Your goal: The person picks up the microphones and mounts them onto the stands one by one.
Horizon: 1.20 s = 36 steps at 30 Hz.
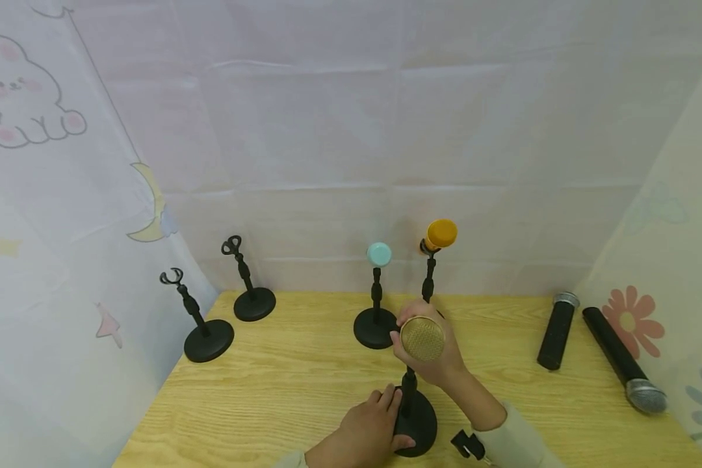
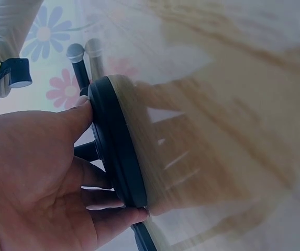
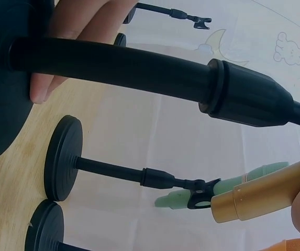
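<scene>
My right hand grips a gold microphone, its mesh head facing up toward the head camera. In the right wrist view the lower barrel of the gold microphone slants out of the fingers, close by the top of the nearest black stand. My left hand holds that stand's round base on the table. The left wrist view has the thumb at one side of the base and the fingers along the other. The stand's clip is mostly hidden by the right hand and microphone.
Behind, one stand holds a mint-green microphone and another an orange microphone. Two stands with bare clips are at the left. Two black microphones, one silver-headed upward and one pointing nearer, lie at the right. Printed cloth encloses the table.
</scene>
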{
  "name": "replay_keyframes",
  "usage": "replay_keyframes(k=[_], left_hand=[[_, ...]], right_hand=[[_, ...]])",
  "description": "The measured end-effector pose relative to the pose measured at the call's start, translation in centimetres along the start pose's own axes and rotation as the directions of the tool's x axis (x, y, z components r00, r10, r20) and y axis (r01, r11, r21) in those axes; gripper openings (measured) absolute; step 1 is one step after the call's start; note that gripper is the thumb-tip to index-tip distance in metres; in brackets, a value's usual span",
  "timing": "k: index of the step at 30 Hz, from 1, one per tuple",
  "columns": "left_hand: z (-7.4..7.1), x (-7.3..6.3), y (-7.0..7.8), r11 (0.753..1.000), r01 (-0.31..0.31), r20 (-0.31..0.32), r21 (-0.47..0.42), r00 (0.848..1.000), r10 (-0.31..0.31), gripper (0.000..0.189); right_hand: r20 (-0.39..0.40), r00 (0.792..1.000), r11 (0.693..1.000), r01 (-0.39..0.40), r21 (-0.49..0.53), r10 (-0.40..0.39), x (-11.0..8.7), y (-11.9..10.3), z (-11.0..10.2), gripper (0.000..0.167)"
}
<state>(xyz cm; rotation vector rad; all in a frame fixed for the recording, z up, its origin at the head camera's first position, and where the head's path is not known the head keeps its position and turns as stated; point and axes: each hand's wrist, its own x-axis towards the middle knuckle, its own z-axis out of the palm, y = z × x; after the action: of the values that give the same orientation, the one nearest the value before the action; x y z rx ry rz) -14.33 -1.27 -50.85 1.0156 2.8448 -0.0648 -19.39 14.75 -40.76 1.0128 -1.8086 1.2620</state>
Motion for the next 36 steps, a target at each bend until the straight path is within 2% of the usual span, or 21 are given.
replay_keyframes(k=[5,9,12,16,20,25,32,36], left_hand=[[0.0,0.1,0.0,1.000,-0.006,-0.012,0.006,1.000,0.006,0.085],[0.0,0.1,0.1,1.000,0.003,-0.016,0.023,1.000,-0.003,0.085],[0.1,0.1,0.1,1.000,0.010,-0.010,0.022,1.000,-0.010,0.084],[0.1,0.2,0.1,1.000,0.019,0.005,0.009,1.000,-0.019,0.085],[0.3,0.2,0.1,1.000,0.017,-0.009,0.022,1.000,-0.017,0.084],[0.2,0.2,0.2,1.000,0.020,-0.011,0.014,1.000,-0.020,0.084],[0.0,0.2,0.1,0.999,0.031,0.021,-0.028,0.999,-0.030,0.084],[-0.2,0.1,0.0,0.999,0.025,0.020,-0.028,0.999,-0.025,0.085]], right_hand=[[-0.023,0.999,0.999,0.040,0.034,-0.039,0.2,0.0,0.0,0.034],[-0.052,0.995,0.994,0.094,0.064,-0.090,0.2,0.2,0.2,0.018],[-0.059,0.993,0.991,0.107,0.083,-0.102,0.2,0.3,0.3,0.021],[-0.024,0.998,0.991,0.057,0.119,-0.054,0.0,0.3,0.3,0.022],[0.008,1.000,0.989,-0.016,0.144,0.015,-0.3,0.3,0.2,0.009],[0.012,0.999,0.990,-0.049,0.133,0.048,-0.6,0.2,0.2,0.033],[0.039,0.997,0.994,-0.074,0.076,0.071,-0.5,-0.4,-0.1,0.038],[0.065,0.988,0.990,-0.135,-0.047,0.138,-0.6,-0.9,-0.7,0.041]])
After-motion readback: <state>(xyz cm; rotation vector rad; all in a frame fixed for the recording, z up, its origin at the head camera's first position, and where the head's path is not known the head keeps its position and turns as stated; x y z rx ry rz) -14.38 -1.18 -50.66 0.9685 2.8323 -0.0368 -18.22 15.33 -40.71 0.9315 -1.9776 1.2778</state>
